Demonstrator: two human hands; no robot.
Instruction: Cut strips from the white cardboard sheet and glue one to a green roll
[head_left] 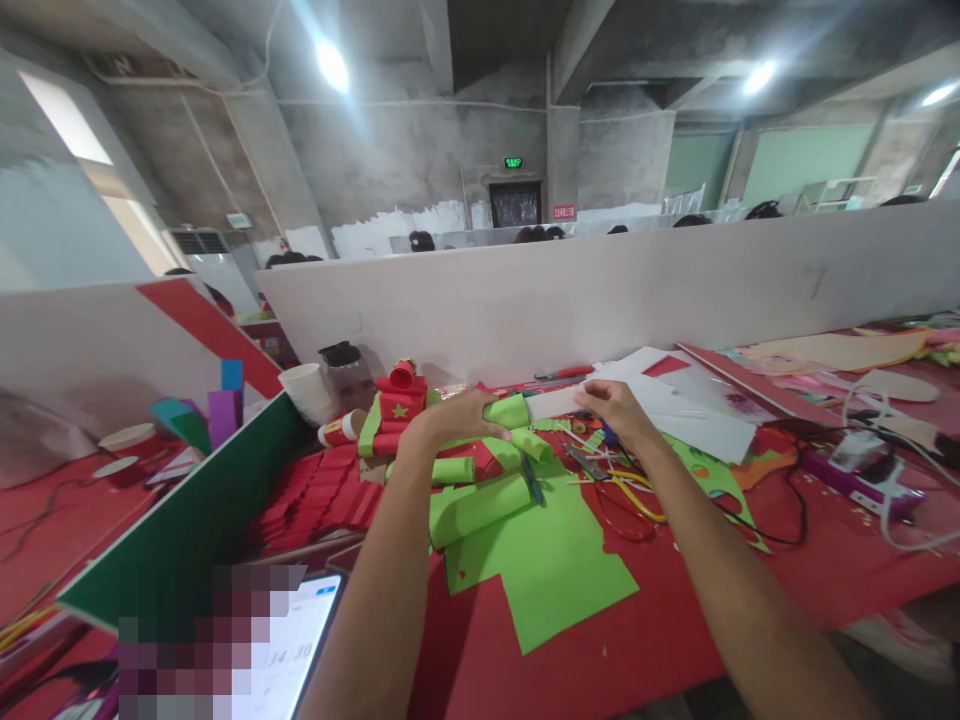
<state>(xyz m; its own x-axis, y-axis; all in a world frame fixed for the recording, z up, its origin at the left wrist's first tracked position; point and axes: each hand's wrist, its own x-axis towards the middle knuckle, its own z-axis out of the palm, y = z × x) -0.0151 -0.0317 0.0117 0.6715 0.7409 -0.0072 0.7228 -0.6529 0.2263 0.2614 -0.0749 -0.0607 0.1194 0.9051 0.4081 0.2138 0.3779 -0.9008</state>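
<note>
My left hand is closed around a small bright green roll of foam or felt sheet. In my right hand, thumb and fingers pinch the right end of a white strip. The strip's left end meets the green roll. Below my left hand lie further green rolls, a thick one and a thinner one. A cut green sheet is spread flat on the red tabletop. Scissors with yellow and red handles rest below my right hand.
Red folded pieces and a red-and-green figure with a star stand at left, near a paper cup. A phone lies front left. White sheets lie at right, before a white partition.
</note>
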